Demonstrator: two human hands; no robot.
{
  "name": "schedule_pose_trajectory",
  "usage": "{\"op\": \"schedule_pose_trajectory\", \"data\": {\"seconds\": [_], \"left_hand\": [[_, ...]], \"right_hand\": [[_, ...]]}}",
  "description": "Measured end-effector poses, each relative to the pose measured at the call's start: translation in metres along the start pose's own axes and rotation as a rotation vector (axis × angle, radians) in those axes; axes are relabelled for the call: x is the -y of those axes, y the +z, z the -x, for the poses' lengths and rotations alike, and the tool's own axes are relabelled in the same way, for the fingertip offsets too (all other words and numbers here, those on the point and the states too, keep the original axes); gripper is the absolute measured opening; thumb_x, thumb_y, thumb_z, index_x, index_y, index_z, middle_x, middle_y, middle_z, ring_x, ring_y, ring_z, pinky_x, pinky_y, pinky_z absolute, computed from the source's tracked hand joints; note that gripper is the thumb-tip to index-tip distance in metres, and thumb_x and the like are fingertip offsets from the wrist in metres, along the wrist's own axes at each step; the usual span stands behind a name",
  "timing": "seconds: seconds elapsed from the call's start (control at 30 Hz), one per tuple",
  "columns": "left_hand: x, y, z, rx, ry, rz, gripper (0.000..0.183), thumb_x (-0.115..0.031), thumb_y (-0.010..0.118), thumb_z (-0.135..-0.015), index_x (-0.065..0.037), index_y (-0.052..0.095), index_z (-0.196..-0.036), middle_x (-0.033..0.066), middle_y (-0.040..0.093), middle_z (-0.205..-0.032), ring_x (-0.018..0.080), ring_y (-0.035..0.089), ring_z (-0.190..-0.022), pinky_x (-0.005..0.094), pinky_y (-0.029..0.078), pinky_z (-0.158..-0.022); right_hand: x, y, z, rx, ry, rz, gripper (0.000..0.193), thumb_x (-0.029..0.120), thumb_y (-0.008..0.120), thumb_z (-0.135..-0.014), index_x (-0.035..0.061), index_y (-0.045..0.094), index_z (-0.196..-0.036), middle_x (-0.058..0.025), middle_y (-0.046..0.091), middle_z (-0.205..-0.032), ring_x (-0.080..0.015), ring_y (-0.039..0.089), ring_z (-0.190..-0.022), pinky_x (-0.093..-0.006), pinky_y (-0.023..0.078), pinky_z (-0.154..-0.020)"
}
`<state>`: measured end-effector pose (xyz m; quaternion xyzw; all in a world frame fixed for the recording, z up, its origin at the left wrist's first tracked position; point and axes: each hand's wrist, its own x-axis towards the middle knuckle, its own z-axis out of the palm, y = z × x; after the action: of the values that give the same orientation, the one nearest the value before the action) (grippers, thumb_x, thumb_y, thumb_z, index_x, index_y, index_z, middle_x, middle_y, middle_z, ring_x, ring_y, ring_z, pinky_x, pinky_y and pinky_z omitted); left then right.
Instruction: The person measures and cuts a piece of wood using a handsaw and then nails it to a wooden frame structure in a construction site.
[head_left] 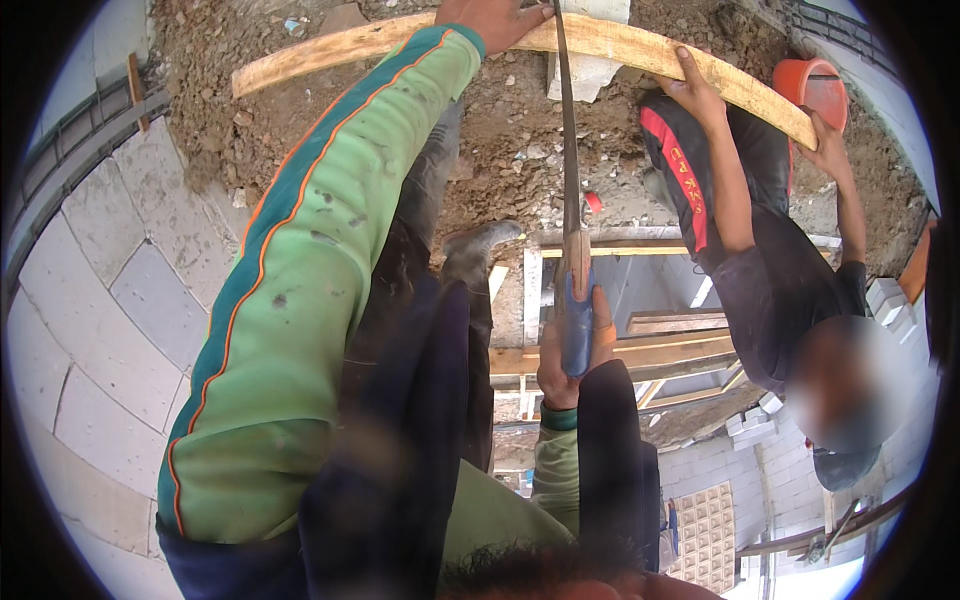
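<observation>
A long wooden plank (640, 45) spans the top of the head view, its shape bent by the lens. My left hand (492, 20) grips it from above, left of the saw blade; part of that hand is cut off by the upper edge. In my right hand (556, 368) is the blue handle of a handsaw (571, 190), fingers wrapped round it. The narrow blade runs away from me and crosses the plank just right of my left hand. A co-worker's two hands (695, 92) hold the plank's right part.
Beneath the plank sits a pale block (585, 80) on rubble-strewn soil. A red bucket (812, 90) stands by the plank's right end. A block wall (120, 290) rises at left. Lower down is a wooden frame (680, 345), with the co-worker (765, 290) at right.
</observation>
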<state>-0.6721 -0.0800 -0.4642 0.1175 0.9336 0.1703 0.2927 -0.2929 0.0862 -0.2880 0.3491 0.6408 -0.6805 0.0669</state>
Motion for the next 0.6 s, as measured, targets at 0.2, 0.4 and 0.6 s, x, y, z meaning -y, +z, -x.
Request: {"op": "schedule_pose_trajectory", "data": {"seconds": [0.2, 0.4, 0.6], "left_hand": [[-0.002, -0.013, -0.009, 0.141, -0.094, 0.01, 0.079, -0.067, 0.039, -0.1, 0.001, 0.075, -0.08, 0.0212, 0.071, -0.076, 0.036, 0.069, -0.073, 0.0522, 0.055, -0.071], [0.021, 0.003, -0.013, 0.032, -0.077, 0.021, 0.079, -0.067, 0.04, -0.1, -0.001, 0.074, -0.074, 0.0209, 0.07, -0.073, 0.0368, 0.069, -0.071, 0.0527, 0.055, -0.07], [0.02, -0.001, -0.003, 0.052, -0.081, 0.034, 0.076, -0.068, 0.043, -0.098, -0.002, 0.078, -0.084, 0.0226, 0.073, -0.081, 0.0379, 0.071, -0.082, 0.0527, 0.055, -0.075]], "right_hand": [[0.063, 0.096, -0.111, -0.005, -0.27, 0.422, 0.065, -0.005, 0.066, -0.086, 0.0013, 0.048, -0.148, -0.0116, 0.068, -0.119, -0.0142, 0.067, -0.093, -0.0255, 0.055, -0.083], [0.082, 0.102, -0.074, -0.017, -0.078, 0.701, 0.059, -0.002, 0.066, -0.09, 0.0004, 0.049, -0.147, -0.0123, 0.068, -0.12, -0.0169, 0.069, -0.096, -0.0289, 0.055, -0.082], [0.055, 0.112, -0.105, -0.035, -0.045, 0.406, 0.056, -0.004, 0.064, -0.09, -0.0018, 0.051, -0.144, -0.0112, 0.067, -0.119, -0.0154, 0.066, -0.099, -0.0278, 0.053, -0.086]]}}
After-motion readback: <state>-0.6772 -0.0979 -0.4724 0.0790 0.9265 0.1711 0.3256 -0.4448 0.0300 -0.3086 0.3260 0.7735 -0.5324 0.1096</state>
